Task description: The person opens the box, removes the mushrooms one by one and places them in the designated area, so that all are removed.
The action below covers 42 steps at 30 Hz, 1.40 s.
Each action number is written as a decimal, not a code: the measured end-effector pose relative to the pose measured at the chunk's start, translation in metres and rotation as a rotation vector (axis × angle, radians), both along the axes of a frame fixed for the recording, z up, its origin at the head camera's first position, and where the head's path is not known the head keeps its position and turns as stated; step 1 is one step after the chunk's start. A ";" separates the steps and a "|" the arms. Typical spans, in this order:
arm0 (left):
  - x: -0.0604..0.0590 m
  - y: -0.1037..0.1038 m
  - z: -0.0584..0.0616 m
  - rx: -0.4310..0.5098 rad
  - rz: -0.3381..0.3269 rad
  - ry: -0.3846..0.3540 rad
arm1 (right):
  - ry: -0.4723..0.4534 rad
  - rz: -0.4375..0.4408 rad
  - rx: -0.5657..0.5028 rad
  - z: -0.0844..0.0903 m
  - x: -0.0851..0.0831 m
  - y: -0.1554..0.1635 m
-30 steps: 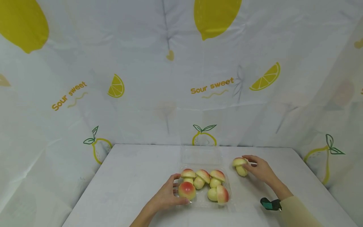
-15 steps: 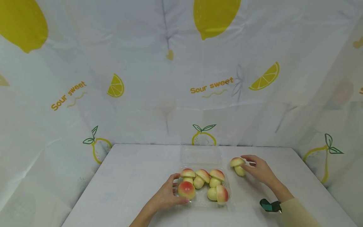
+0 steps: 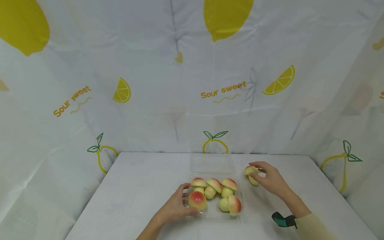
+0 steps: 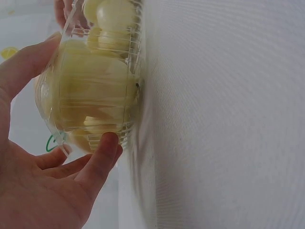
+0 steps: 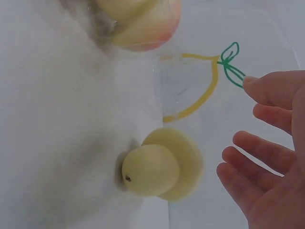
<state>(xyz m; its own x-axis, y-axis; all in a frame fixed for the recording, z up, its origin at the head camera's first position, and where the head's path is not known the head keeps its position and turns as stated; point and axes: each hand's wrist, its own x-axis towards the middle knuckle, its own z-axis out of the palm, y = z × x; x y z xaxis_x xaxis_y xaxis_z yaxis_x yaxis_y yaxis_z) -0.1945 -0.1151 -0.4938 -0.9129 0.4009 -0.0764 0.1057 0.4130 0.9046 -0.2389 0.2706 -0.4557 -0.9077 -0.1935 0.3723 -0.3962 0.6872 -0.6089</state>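
Left hand on the white table, near its front edge, thumb and fingers curved against the left wall of a clear plastic clamshell container; in the left wrist view, thumb along one side of the ribbed wall, a fingertip pressed to its lower rim, so gripping the container. Inside the container, 5 toy mushrooms with red-blushed yellow caps and pale stems: 3 in a back row, 2 in front, the front-left one just beside the left hand's fingers. Container lid flipped open toward the table's back edge, lying flat.

Right hand right of the container, nearer the table's right edge, fingers loosely spread and relaxed around a 6th pale yellow toy mushroom lying on its side on the table. In the right wrist view, fingers apart from the mushroom, not closed on it; contact not confirmed from the head view. Green-black band at the right wrist, cream sleeve behind it.

Lemon-printed white cloth hung behind and beside the table.
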 end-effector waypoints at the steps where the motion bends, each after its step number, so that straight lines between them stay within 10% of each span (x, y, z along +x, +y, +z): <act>1: 0.000 0.000 0.000 0.000 -0.001 -0.002 | 0.003 0.004 -0.004 0.001 0.001 -0.002; 42: -0.001 0.000 0.000 0.002 0.003 -0.004 | 0.083 0.275 -0.064 0.014 0.035 -0.076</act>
<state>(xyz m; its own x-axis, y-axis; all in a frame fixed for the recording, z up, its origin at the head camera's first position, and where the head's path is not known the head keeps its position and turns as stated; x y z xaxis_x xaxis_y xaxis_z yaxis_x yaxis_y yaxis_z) -0.1958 -0.1147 -0.4934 -0.9137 0.3987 -0.0789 0.1013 0.4115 0.9057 -0.2040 0.1948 -0.4421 -0.7904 -0.4017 0.4624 -0.6125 0.5083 -0.6054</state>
